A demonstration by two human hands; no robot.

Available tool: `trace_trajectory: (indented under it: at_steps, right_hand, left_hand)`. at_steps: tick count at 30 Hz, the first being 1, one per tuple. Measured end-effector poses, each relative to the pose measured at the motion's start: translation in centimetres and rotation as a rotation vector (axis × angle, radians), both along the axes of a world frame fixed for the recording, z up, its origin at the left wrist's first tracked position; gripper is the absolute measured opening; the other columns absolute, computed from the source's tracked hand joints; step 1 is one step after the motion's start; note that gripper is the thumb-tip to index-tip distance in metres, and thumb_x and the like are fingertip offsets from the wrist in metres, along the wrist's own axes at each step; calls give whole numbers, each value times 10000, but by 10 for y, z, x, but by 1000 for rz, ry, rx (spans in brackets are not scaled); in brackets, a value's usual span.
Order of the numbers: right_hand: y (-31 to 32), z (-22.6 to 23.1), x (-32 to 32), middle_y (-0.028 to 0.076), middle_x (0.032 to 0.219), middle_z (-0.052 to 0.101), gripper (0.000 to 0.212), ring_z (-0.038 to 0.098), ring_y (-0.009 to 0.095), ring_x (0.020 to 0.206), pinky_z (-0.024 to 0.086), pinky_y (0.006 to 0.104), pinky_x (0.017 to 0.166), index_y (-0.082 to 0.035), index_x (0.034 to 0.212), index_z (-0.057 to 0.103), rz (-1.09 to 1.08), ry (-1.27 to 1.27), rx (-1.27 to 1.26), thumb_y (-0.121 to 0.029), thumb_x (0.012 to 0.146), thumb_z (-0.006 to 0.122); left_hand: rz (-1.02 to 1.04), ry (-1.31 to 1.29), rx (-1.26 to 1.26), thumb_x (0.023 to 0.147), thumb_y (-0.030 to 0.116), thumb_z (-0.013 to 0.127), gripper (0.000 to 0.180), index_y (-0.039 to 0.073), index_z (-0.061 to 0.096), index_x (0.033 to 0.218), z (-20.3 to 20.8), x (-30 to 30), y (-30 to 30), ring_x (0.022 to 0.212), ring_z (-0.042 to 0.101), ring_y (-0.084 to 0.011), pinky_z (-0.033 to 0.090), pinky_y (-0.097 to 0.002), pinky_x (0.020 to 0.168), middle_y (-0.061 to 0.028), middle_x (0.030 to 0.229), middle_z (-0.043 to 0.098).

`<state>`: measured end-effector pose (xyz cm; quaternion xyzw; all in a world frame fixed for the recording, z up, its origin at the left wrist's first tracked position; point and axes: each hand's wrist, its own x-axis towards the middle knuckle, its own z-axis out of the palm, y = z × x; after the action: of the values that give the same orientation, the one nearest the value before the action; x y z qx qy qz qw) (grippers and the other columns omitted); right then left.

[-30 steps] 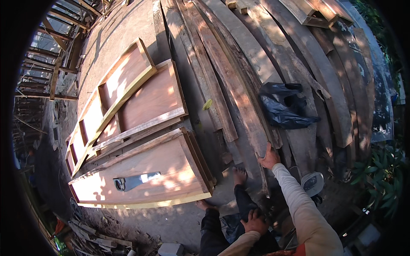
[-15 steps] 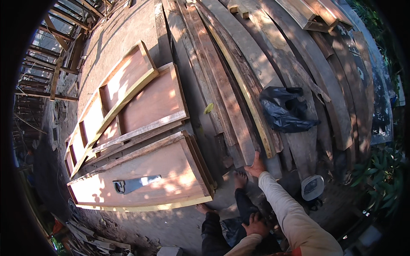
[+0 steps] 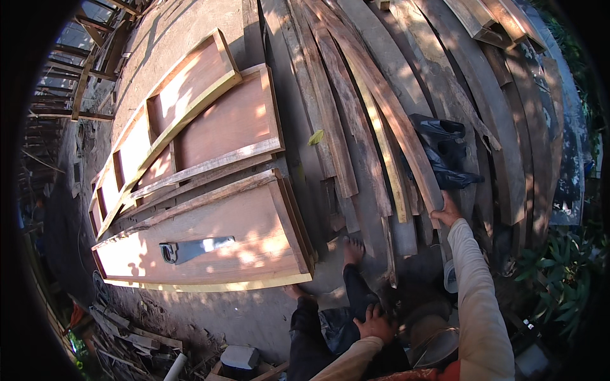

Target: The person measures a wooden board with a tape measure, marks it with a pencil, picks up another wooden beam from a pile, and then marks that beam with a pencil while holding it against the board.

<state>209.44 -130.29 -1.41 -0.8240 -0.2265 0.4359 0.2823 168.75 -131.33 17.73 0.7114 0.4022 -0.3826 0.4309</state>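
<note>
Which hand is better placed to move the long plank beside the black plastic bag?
Likely the right hand: its grip is on the near end of the long plank. The left hand rests on the dark-trousered leg, apart from that wood.

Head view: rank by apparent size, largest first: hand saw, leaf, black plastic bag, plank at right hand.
1. Plank at the right hand
2. Black plastic bag, partly hidden by the plank
3. Hand saw
4. Leaf
</note>
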Motion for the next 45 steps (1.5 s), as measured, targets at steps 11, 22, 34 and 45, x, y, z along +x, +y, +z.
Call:
trace_trajectory:
  at_steps: [11,22,34,45]
  right_hand:
    - [53,-29,-112,170,1331,453,858,456,397,1240,442,461,1007,-79,1463,321,38,-737,-468,-186,756,797]
    - [162,-57,-206,251,1373,472,664,445,450,1292,393,486,1059,-30,1403,436,128,-177,-29,-265,853,727]
    - [267,-125,-251,323,1408,391,1114,413,509,1299,375,523,1086,-92,1573,9,120,-315,-340,-172,796,804]
    - [204,-5,-153,117,1183,581,839,554,183,1047,516,388,818,-30,1483,300,-62,248,-46,-48,735,681]
  left_hand:
    - [19,-8,0,908,551,518,577,213,573,1373,-15,7,6,1494,200,-265,205,-768,1070,-63,1565,331]
    - [50,34,-19,854,532,602,586,244,579,1364,-38,-3,2,1496,199,-266,205,-762,1075,-49,1567,333]
    - [55,34,-154,939,480,509,512,234,529,1387,-10,-18,4,1513,149,-249,208,-796,1039,-34,1605,256]
    - [122,-30,-140,904,518,527,543,270,543,1386,5,-36,14,1507,174,-263,189,-788,1057,-60,1592,290]
